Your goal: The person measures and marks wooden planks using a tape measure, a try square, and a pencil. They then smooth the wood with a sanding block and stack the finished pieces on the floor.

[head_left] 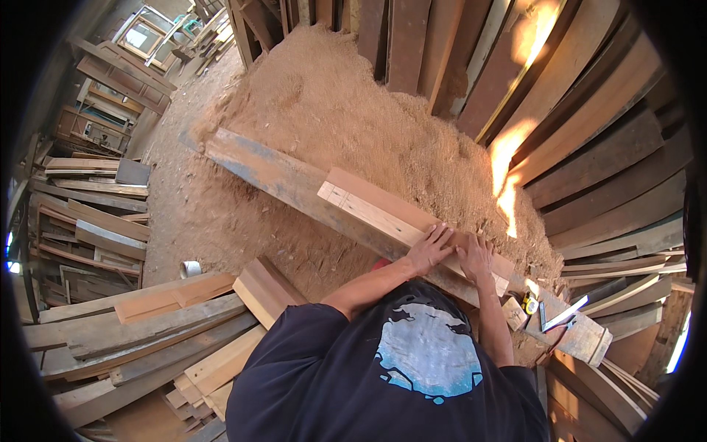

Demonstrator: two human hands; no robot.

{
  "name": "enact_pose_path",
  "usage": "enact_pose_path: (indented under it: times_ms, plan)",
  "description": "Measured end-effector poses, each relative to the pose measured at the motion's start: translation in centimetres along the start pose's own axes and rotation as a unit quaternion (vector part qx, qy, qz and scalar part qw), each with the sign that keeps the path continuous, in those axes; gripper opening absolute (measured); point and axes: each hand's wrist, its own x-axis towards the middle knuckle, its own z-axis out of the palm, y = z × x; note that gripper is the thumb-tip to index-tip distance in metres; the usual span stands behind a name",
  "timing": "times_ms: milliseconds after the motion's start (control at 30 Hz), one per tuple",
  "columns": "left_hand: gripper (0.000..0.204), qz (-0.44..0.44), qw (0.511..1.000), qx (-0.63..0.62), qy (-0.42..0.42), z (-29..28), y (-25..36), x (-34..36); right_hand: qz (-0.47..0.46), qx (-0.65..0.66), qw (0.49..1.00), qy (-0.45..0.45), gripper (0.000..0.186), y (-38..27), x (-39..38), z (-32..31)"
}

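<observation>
A reddish-brown wooden board [368,187] lies against a paler wooden strip [368,214], both lengthwise on a long, worn plank [272,177]. My left hand [429,250] rests across them, its fingers stretched out over the wood. Just right of it, my right hand [477,258] has its fingers bent over the brown board, with the thumb close to the left hand. Whether anything small sits under the right fingers is hidden. Beyond my right forearm, a yellow and black tape measure [529,303] and a try square [564,314] lie near the plank's end.
Sawdust and shavings [331,96] are heaped beyond the plank. Tall boards [508,81] lean along the right side. Stacked lumber [162,331] lies at the lower left, with a white roll [191,269] beside it. Wooden frames [121,77] stand at the far left.
</observation>
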Motion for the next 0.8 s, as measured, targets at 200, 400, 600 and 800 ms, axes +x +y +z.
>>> enact_pose_path:
  times_ms: [200,400,600,800]
  plan:
    - [0.047,0.031,0.999,-0.023,0.009,0.0,-0.8,0.2,-0.007,-0.047,0.997,0.064,0.062,-0.9,-1.9,-0.1]
    - [0.052,0.086,0.996,-0.03,-0.001,-0.2,-2.5,0.3,0.156,-0.034,0.985,0.072,0.065,-4.8,-6.1,2.0]
    - [0.071,0.122,0.988,-0.039,-0.082,-1.0,-4.6,0.9,0.186,0.108,0.965,0.15,0.051,-4.6,-8.8,2.8]
    - [0.094,0.134,0.982,-0.018,-0.134,-3.5,-6.0,1.1,0.093,0.509,0.768,0.378,0.033,-12.4,-12.1,-15.7]
